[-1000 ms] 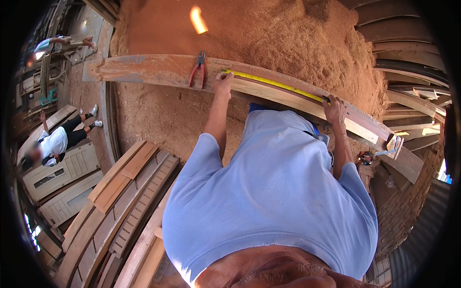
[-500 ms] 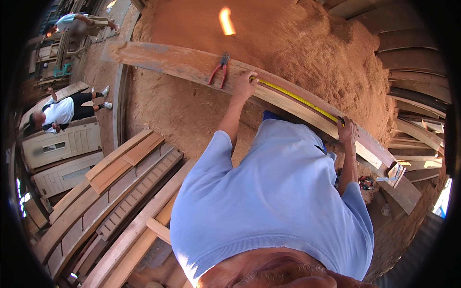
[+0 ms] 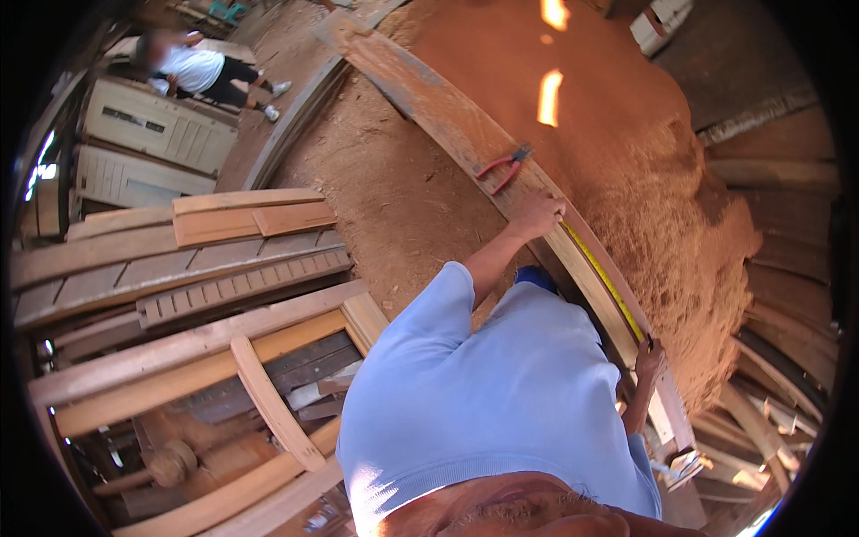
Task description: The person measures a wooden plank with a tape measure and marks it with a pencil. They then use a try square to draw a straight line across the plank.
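Observation:
A yellow tape measure is stretched along a pale length of timber lying on a long plank bench. With fingers closed, my left hand pinches the tape's far end against the wood. My right hand, nearer the plank's lower right end, is wrapped around the dark tape case, most of it hidden by the fingers. Red-handled pliers lie on the plank just beyond my left hand, touched by neither hand.
Reddish sawdust is heaped beyond the plank. Left of me are a wooden frame, stacked boards and panelled doors. Loose timber lies at the right. Another person is at the upper left.
The view has swung, so the plank now slopes more steeply and more of the wooden frame shows. Both hands keep hold of the stretched tape, in much the same places on the timber.

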{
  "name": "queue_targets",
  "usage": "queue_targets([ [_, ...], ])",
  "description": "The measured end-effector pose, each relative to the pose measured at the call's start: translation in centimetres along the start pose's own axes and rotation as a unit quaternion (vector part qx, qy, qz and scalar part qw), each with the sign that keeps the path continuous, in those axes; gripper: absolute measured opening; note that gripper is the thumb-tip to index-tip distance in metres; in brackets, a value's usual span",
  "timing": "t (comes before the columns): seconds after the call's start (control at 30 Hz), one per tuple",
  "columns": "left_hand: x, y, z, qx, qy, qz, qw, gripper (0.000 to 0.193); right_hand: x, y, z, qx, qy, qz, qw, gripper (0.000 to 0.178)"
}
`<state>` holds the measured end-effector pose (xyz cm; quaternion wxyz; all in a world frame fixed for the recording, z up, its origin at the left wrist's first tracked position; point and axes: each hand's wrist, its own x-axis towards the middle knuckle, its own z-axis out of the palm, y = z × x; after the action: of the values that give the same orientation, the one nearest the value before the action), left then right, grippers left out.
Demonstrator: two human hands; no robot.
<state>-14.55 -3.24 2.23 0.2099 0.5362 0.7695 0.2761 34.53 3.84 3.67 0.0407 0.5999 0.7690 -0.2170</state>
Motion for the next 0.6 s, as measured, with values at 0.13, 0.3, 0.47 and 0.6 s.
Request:
queue_targets([
  [0.13, -0.8, -1.4, 0.2, 0.052, -0.002, 0.003, 0.999, 0.006, 0.9, 0.0, 0.2, -0.021, -0.022, -0.006, 1.0, 0.034],
  [0.3, -0.5, 1.3, -1.5, 0.035, -0.028, 0.029, 0.999, 0.004, 0.6, 0.8, -0.1, -0.009, -0.027, 0.006, 1.0, 0.035],
  [0.47, -1.2, 0.3, 0.1, 0.023, 0.007, 0.021, 0.999, 0.005, 0.4, 0.9, 0.2, -0.049, -0.011, 0.013, 0.999, 0.036],
  [0.6, -1.4, -0.7, 1.7, -0.037, 0.047, 0.02, 0.998, 0.005, -0.2, -0.7, -1.0, -0.045, -0.021, 0.038, 0.998, 0.038],
])
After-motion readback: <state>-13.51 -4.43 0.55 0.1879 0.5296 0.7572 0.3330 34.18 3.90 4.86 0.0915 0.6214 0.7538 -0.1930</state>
